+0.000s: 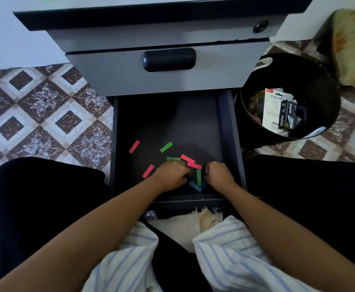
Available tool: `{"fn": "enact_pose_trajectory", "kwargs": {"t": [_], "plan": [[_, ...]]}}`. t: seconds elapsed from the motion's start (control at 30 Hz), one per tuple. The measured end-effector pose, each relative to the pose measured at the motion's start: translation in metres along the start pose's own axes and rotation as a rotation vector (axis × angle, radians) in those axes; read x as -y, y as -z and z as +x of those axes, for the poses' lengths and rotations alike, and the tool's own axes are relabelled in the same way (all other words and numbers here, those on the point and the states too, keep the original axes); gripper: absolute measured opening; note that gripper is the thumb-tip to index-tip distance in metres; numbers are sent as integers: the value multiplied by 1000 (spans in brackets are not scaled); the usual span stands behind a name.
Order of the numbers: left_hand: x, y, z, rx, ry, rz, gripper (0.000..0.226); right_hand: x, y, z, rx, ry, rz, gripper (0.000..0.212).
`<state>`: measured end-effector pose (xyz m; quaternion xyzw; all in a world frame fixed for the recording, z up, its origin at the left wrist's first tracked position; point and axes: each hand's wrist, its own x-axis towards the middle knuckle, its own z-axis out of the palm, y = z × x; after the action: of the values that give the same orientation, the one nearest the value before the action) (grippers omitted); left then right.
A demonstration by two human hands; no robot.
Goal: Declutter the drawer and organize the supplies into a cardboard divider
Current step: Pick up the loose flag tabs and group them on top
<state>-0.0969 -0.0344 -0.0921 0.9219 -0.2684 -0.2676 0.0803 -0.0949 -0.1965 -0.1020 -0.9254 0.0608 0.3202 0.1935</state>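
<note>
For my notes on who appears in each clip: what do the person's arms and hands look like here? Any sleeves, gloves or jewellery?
The left hand and right hand are bare, with no gloves, rings, watch or bracelet visible. No sleeve shows between either hand and the frame's edge. A white shirt with thin blue stripes shows between them.

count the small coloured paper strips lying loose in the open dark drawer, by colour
red paper strips: 4
green paper strips: 3
blue paper strips: 2, the second one only partly showing
total: 9 in sight; the left hand and right hand may cover more
</note>
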Motion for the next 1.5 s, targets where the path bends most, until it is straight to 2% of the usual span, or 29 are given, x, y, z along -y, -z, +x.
{"fn": "enact_pose_trajectory", "kwargs": {"t": [0.2,0.37,0.43,0.53,0.7,0.83,0.93,1.07,1.13,1.23,1.33,1.5], "plan": [[-8,-11,18,96,-144,105,28,-2,4,-4,-28,21,121,7],[-4,-14,13,124,-193,171,39,-3,4,-5,-62,37,191,12],[-3,-16,12,135,-191,204,39,-4,5,-4,-64,31,211,5],[-3,-18,12,146,-152,188,39,-5,5,-2,-50,11,216,17],[-6,-16,12,150,-118,125,29,-6,9,-1,-78,15,146,18],[-5,-12,10,126,33,-223,15,-5,14,-3,-73,53,133,18],[-2,-5,7,-29,269,-641,20,0,23,-6,-66,86,225,14],[-6,13,-4,-212,462,-1141,20,15,39,-14,-9,95,616,5],[-11,20,-11,-233,527,-1332,20,22,44,-22,60,102,823,9],[-21,27,-19,-221,597,-1578,18,28,42,-29,72,126,927,13],[-28,27,-26,-251,626,-1668,13,31,37,-35,11,147,913,12],[-34,22,-35,-325,588,-1568,23,34,31,-41,-93,171,839,15]]}}
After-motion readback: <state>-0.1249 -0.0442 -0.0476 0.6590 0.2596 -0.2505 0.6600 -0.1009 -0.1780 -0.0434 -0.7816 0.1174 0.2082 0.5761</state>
